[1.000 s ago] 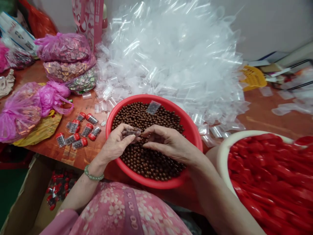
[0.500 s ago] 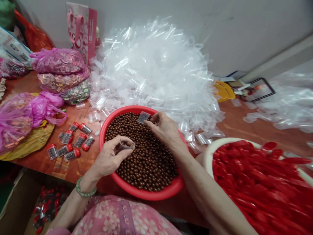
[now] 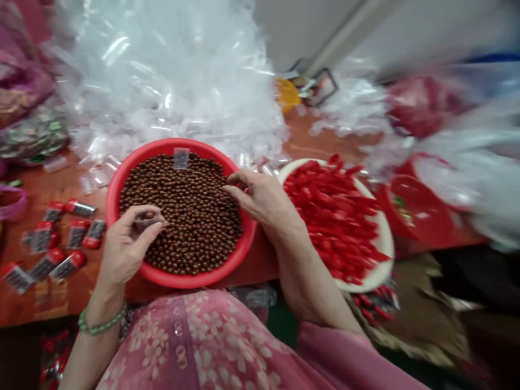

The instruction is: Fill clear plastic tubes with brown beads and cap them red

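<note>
A red basin [image 3: 182, 280] full of small brown balls [image 3: 195, 216] stands on the table. Over its left side, my left hand [image 3: 128, 244] is closed round a clear plastic container [image 3: 147, 216] with brown balls showing at its mouth. Another clear container [image 3: 181, 158] lies on the balls near the back rim. My right hand [image 3: 264, 203] hovers at the basin's right rim, thumb and fingers apart, holding nothing. Beside it is a cream basin [image 3: 385, 238] heaped with red plastic pieces [image 3: 329, 216].
Clear containers [image 3: 170, 70] are piled behind the red basin. Several filled containers with red caps [image 3: 77, 234] lie at the left, near pink bags [image 3: 24, 81]. Red bowls [image 3: 422, 208] and plastic bags [image 3: 487, 173] are at the right.
The view has swung right, bringing the cream basin and red bowls further in. My right hand has moved off the clear container on the balls, toward the basin's right rim.
</note>
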### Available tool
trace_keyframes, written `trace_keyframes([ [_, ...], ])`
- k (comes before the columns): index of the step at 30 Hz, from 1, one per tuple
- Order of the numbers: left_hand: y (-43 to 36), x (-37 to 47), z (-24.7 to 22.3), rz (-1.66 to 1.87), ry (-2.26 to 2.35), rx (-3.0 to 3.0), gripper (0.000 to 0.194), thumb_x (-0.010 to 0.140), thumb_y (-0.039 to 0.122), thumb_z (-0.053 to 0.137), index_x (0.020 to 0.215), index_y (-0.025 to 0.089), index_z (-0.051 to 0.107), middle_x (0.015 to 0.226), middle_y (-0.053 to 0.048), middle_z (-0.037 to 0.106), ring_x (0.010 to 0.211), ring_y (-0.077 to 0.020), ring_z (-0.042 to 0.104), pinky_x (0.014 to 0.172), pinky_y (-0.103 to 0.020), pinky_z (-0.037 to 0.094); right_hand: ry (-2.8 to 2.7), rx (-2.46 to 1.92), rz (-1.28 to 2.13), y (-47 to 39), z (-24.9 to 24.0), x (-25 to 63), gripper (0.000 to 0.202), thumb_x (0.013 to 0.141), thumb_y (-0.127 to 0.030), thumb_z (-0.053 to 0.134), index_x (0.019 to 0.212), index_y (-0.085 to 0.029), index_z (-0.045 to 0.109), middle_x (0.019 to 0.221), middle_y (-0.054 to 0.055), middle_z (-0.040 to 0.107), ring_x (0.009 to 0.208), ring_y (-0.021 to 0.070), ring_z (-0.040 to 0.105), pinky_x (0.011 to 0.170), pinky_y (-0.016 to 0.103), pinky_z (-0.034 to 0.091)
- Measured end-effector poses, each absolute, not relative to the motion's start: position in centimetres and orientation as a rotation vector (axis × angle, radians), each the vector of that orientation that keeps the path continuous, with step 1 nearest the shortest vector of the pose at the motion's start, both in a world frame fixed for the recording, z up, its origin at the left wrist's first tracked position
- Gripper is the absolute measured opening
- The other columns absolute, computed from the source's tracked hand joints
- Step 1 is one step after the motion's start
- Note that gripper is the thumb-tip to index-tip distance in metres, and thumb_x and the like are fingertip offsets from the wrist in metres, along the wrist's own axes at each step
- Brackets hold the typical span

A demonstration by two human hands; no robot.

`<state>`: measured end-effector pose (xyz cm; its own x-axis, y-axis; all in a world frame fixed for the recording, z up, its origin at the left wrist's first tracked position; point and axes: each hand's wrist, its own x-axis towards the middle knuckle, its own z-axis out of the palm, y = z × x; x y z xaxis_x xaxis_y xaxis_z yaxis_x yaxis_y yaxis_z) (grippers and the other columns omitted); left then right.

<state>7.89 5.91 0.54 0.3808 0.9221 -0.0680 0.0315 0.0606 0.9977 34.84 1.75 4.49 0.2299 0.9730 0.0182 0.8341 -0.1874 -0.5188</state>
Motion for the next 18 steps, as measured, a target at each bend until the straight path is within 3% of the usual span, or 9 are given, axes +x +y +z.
trace_keyframes([
  [5,6.3,8.3,-0.1,0.899,1.002,1.387,0.026,0.079,0.03,0.071,0.102,0.02,0.065,0.091,-0.002,0.072,0.085,-0.0167,0.07,0.086,-0.031,0.057,-1.273,-2.372,0.211,-5.4,4.8,41.5,0.019,0.085,-0.031,0.051,0.086,-0.02,0.067,0.08,0.006,0.071,0.072,0.0211,0.062,0.073,0.036,0.047],
  [8,6.3,8.3,0.0,0.894,1.019,1.438,0.026,0.079,0.031,0.071,0.102,0.02,0.066,0.09,-0.002,0.072,0.085,-0.0173,0.07,0.086,-0.032,0.057,-1.328,-2.557,0.364,-7.7,3.5,45.4,0.015,0.079,-0.025,0.053,0.082,-0.02,0.067,0.085,0.007,0.072,0.079,0.0235,0.064,0.077,0.037,0.047],
  [13,6.0,8.8,0.1,0.93,1.069,1.52,0.024,0.079,0.032,0.071,0.099,0.019,0.066,0.091,-0.002,0.071,0.086,-0.0166,0.068,0.087,-0.031,0.053,-1.473,-2.525,0.441,-8.3,1.3,47.2,0.016,0.078,-0.034,0.057,0.087,-0.023,0.063,0.092,0.01,0.071,0.083,0.026,0.064,0.076,0.039,0.046],
  [15,5.3,9.1,0.0,0.923,1.074,1.55,0.021,0.08,0.03,0.069,0.096,0.017,0.065,0.091,-0.003,0.071,0.085,-0.0158,0.066,0.085,-0.029,0.052,-1.476,-2.573,0.356,-8.3,0.4,47.2,0.012,0.076,-0.038,0.058,0.077,-0.026,0.056,0.08,0.013,0.068,0.071,0.0273,0.062,0.068,0.043,0.042],
  [18,4.6,9.4,-0.4,0.921,1.033,1.541,0.015,0.082,0.024,0.065,0.094,0.016,0.064,0.09,-0.003,0.069,0.083,-0.014,0.064,0.079,-0.026,0.05,-1.528,-2.52,0.36,-8.0,-1.2,47.0,0.027,0.078,-0.039,0.059,0.057,-0.032,0.043,0.054,0.016,0.054,0.049,0.0273,0.052,0.054,0.048,0.032],
])
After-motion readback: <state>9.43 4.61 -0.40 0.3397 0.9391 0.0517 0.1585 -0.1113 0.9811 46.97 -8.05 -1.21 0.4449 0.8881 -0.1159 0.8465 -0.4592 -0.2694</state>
